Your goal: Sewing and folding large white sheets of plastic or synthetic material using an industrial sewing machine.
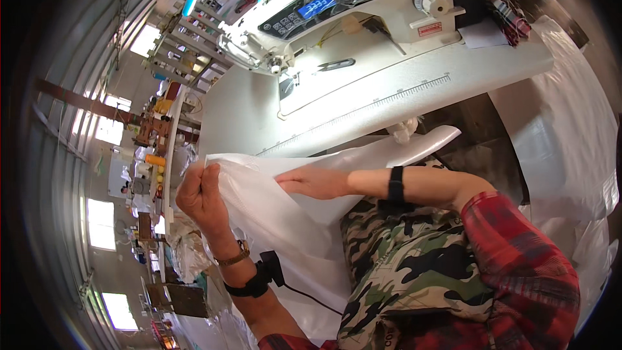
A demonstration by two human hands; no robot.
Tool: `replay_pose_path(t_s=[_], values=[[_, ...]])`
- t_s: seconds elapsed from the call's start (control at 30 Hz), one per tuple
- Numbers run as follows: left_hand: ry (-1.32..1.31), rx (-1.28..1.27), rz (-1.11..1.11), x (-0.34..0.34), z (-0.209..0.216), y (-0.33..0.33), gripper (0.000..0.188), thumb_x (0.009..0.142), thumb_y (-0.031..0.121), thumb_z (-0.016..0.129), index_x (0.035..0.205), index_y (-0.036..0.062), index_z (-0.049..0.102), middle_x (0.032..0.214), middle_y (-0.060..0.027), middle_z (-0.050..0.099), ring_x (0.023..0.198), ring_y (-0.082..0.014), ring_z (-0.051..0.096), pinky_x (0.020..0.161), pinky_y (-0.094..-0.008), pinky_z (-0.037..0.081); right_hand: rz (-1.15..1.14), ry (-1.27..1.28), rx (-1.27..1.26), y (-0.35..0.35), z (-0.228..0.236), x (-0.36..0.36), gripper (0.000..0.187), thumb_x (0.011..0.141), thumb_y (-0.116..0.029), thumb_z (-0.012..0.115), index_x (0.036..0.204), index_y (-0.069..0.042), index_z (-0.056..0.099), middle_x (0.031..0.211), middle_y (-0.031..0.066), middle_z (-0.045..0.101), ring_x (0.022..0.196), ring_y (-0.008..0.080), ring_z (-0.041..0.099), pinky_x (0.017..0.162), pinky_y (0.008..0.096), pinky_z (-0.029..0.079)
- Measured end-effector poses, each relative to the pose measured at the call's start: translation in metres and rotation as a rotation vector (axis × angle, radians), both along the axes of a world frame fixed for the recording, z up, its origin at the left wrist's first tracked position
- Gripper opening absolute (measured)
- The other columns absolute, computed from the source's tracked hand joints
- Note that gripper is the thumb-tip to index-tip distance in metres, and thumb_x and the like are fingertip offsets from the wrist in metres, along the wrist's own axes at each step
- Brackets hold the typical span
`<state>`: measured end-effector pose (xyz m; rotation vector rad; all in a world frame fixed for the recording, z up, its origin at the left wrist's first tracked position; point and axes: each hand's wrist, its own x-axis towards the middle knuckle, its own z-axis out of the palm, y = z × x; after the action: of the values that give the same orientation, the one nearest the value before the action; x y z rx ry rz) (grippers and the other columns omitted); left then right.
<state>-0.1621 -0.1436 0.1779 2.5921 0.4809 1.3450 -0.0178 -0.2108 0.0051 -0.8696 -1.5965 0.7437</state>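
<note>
A large sheet of white, shiny plastic-like fabric (285,214) hangs over my lap, in front of the sewing table (363,113). Its upper left corner is pinched in my left hand (201,198), thumb and fingers closed on the edge. Reaching in from the right, my right hand (317,182) lies against the fabric with its fingers stretched; the fingertips are partly hidden by a fold. Beyond both hands stands a white industrial sewing machine (337,0) with a lit display. Its needle area (288,81) is well away from my hands.
Small thread snips (337,64) lie on the machine bed. A plaid cloth (508,19) rests at the table's right end. More white sheeting (570,129) drapes down on the right. A cluttered bench (172,155) runs along the left. A black cable (311,295) trails from my left wrist.
</note>
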Motion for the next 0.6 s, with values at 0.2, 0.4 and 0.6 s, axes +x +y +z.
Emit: replay_pose_path(t_s=[0.2, 0.4, 0.6], values=[[0.009, -0.031, -0.008, 0.005, 0.006, 0.005, 0.023, 0.091, 0.007, 0.069, 0.074, 0.0001, 0.056, 0.062, 0.0036, 0.039, 0.060, -0.0062, 0.032, 0.054, -0.0223, 0.029, 0.200, 0.458, -0.185, 0.009, 0.000, -0.017, 0.053, 0.105, -0.043, 0.037, 0.112, 0.003, 0.063, 0.100, 0.0038, 0.064, 0.097, 0.0125, 0.052, 0.096, 0.0300, 0.039], [0.015, -0.030, 0.015, 0.000, 0.003, 0.025, 0.023, 0.092, 0.008, 0.069, 0.075, -0.0003, 0.057, 0.064, 0.0044, 0.041, 0.062, -0.0052, 0.033, 0.055, -0.0214, 0.029, 0.083, 0.485, -0.182, -0.019, -0.019, -0.005, 0.042, 0.101, -0.037, 0.052, 0.080, -0.002, 0.057, 0.079, -0.0036, 0.055, 0.080, 0.0077, 0.047, 0.073, 0.0311, 0.043], [-0.093, -0.044, 0.079, 0.004, -0.016, 0.041, 0.025, 0.093, 0.009, 0.067, 0.073, -0.0004, 0.056, 0.064, 0.0046, 0.041, 0.063, -0.0054, 0.033, 0.055, -0.0222, 0.030, -0.346, 0.116, 0.146, -0.082, 0.023, -0.019, 0.020, 0.090, -0.018, 0.067, 0.085, -0.005, 0.054, 0.072, 0.0109, 0.055, 0.064, 0.0288, 0.056, 0.060, 0.0369, 0.046]])
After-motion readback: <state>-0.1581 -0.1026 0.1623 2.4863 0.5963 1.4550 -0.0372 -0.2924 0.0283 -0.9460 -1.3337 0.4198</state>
